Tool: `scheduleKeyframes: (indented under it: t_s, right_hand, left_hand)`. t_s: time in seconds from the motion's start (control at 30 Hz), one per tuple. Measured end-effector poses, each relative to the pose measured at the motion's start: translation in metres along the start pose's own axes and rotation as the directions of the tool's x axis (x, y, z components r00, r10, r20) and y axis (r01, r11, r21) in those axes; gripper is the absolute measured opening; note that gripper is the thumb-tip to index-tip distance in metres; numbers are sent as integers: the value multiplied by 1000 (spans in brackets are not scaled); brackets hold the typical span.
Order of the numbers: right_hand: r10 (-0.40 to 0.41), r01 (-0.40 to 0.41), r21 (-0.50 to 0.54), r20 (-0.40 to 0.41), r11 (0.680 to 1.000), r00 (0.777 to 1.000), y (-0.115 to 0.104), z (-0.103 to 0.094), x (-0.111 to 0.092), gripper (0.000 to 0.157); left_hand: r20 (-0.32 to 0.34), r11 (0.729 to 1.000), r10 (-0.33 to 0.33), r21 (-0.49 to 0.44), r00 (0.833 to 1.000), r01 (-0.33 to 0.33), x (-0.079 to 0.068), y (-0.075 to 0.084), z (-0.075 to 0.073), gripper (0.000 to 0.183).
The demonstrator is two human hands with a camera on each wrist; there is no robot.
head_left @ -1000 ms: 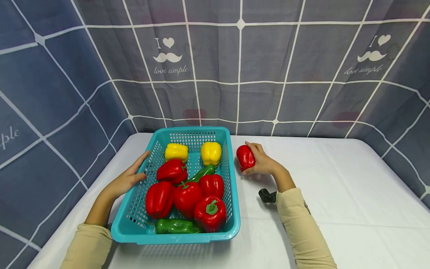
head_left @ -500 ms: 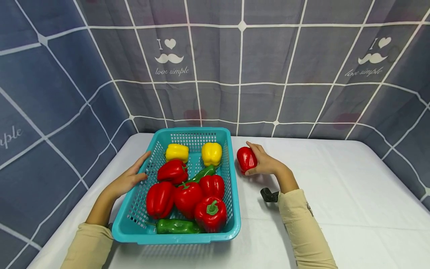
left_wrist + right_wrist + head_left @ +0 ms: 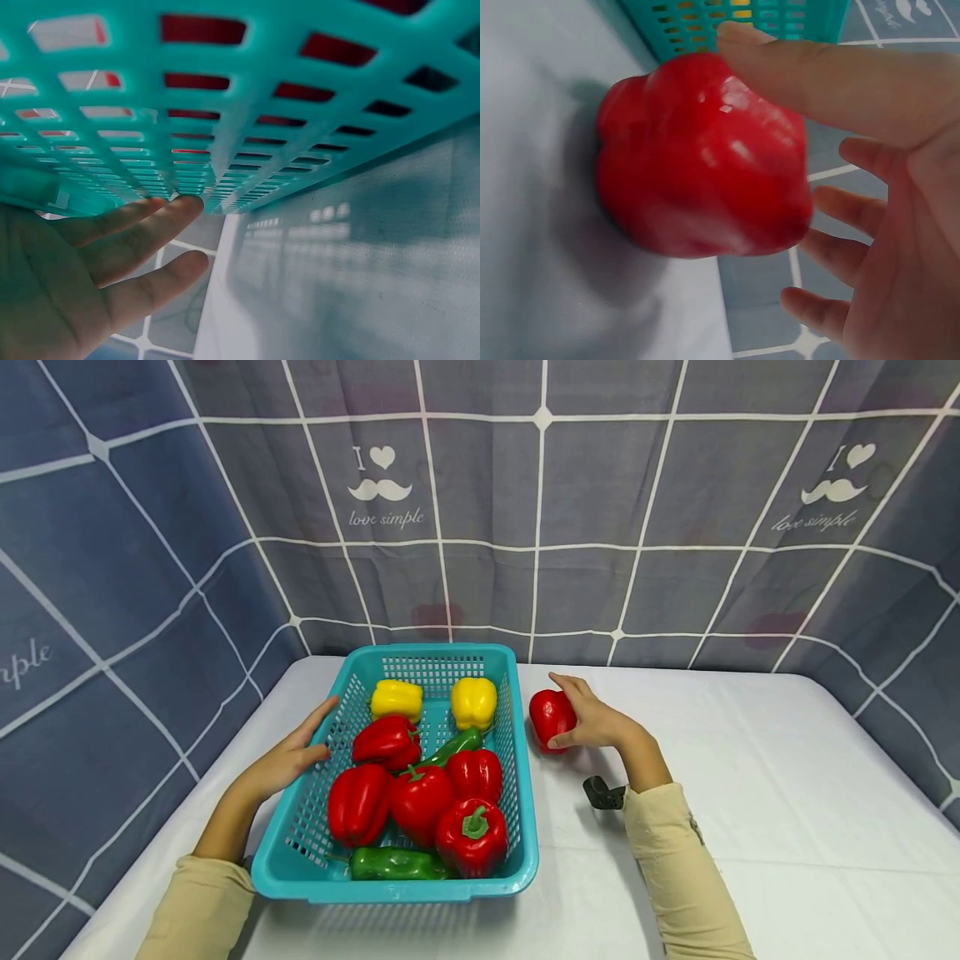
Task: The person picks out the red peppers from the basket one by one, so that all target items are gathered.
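Note:
A glossy red bell pepper (image 3: 551,720) sits on the white table just right of the turquoise basket (image 3: 527,827). My right hand (image 3: 596,721) is spread around it, thumb at its near side and fingers beyond its far side. In the right wrist view the thumb overlaps the pepper (image 3: 705,165), while the other fingers (image 3: 829,311) stand loosely apart behind it. My left hand (image 3: 281,764) rests against the basket's left side, thumb at the rim. Its fingers (image 3: 146,240) lie nearly straight along the outer wall in the left wrist view.
The basket holds several red peppers (image 3: 358,806), two yellow peppers (image 3: 474,702) and two long green peppers (image 3: 401,864). A black wrist camera (image 3: 602,793) sits at the right wrist. Grey-blue grid-patterned cloth (image 3: 585,585) hangs behind and to the sides of the table (image 3: 787,777).
The red pepper beside the basket has shifted slightly right and nearer to me, and a gap shows between it and my right fingers. My left hand stays in place.

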State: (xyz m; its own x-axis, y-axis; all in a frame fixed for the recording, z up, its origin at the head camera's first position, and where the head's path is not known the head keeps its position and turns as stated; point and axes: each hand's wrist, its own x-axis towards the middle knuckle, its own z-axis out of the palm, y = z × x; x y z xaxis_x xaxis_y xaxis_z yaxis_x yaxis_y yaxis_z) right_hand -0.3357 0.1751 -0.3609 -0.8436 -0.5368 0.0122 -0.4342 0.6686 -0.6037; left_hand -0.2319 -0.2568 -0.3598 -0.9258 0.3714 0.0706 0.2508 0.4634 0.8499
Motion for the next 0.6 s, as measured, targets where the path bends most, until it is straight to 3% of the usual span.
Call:
scheduleKeyframes:
  t_s: [0.6]
  right_hand:
    - [-50, 46, -86, -44, 995, 998, -39, -11, -13, 97]
  left_hand:
    - [2, 1000, -11, -19, 1000, 11, 0, -2, -1, 73]
